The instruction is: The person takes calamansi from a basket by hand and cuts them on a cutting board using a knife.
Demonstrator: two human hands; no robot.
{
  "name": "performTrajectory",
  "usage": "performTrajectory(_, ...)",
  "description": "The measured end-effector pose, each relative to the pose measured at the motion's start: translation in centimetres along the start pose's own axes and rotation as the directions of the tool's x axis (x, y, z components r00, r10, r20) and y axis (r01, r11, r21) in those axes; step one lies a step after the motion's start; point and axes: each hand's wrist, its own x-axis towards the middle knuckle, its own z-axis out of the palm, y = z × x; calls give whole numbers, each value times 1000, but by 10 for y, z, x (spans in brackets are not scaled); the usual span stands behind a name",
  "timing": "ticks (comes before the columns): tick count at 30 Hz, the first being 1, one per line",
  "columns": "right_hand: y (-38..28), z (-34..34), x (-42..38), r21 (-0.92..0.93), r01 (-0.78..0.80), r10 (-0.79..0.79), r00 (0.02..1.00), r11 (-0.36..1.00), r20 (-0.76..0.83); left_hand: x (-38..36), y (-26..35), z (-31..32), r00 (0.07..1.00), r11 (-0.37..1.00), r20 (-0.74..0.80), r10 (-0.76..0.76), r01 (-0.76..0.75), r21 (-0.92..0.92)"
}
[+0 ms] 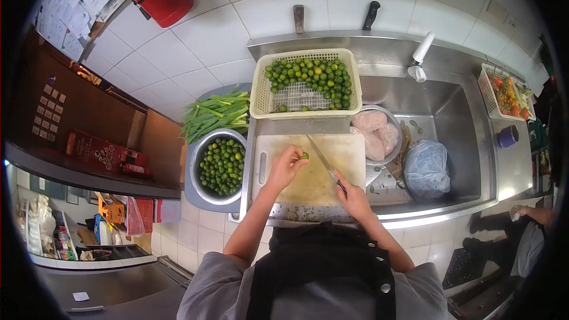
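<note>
Over the white cutting board [296,192], my left hand [285,167] pinches a small green citrus fruit [304,156] between its fingertips. My right hand [354,199] is wrapped round the dark handle of a kitchen knife [322,157]. The blade points up and to the left, its tip near the board's far edge and a little right of the fruit. Behind the board stands a cream plastic basket [256,92] with many of the same green fruits [308,74]. More of these fruits [221,166] fill a metal bowl [197,185] to the left.
Spring onions [216,114] lie behind the bowl. In the sink [459,118], right of the board, are a bowl of raw meat [373,133] and a tied plastic bag [427,169]. A white faucet [421,56] projects above. Another person [527,231] is at far right.
</note>
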Motion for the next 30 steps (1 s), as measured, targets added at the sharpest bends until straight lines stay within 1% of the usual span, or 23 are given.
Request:
performTrajectory(2, 1, 1, -1, 11, 70, -70, 997, 997, -27, -4, -7, 9, 999, 993, -50, -17, 11, -116)
performTrajectory(3, 1, 2, -2, 11, 67, -67, 997, 998, -28, -6, -11, 14, 999, 993, -47, -17, 12, -116)
performTrajectory(5, -3, 3, -5, 72, 60, -58, 998, 996, -30, -14, -22, 25, 992, 999, -120, 23, -26, -24)
performTrajectory(9, -18, 3, -14, 59, 31, -33, 999, 998, 25, -30, -45, 44, 988, 998, -151, 24, -32, -51)
performTrajectory(11, -23, 4, -16, 51, -6, 2, 997, 999, 81, -34, -44, 48, 986, 999, -164, 43, -40, 24)
performTrajectory(12, -23, 5, -17, 52, -10, 6, 997, 999, 81, -35, -44, 50, 986, 999, -160, 42, -39, 23)
performTrajectory(14, -23, 7, -20, 75, 40, -43, 998, 996, 38, -35, -29, 47, 986, 994, -151, -72, 84, 74)
performTrajectory(15, -24, 7, -21, 75, 38, -41, 998, 996, 39, -35, -31, 48, 986, 994, -150, -73, 85, 73)
performTrajectory(17, -26, 6, -22, 58, -2, -3, 997, 998, 73, -36, -36, 51, 976, 996, -199, -84, 83, -15)
performTrajectory(18, -27, 4, -22, 58, -1, -3, 997, 998, 74, -36, -39, 51, 976, 996, -200, -86, 84, -15)
performTrajectory(20, -30, 0, -22, 42, 16, -19, 998, 999, 65, -37, -39, 51, 976, 999, -217, -26, 30, 19)
performTrajectory(21, -31, -1, -23, 43, 15, -17, 998, 999, 65, -37, -39, 53, 976, 999, -216, -27, 31, 19)
performTrajectory(23, -33, -4, -24, 20, 48, -49, 998, 999, 41, -37, -32, 56, 950, 997, -303, 71, -71, 10)
performTrajectory(27, -39, -10, -24, 15, 18, -19, 997, 1000, 80, -38, -39, 58, 956, 998, -287, 58, -51, 32)
performTrajectory(30, -39, -9, -22, 35, 30, -33, 996, 999, 80, -39, -46, 59, 947, 996, -307, 92, -81, 50)
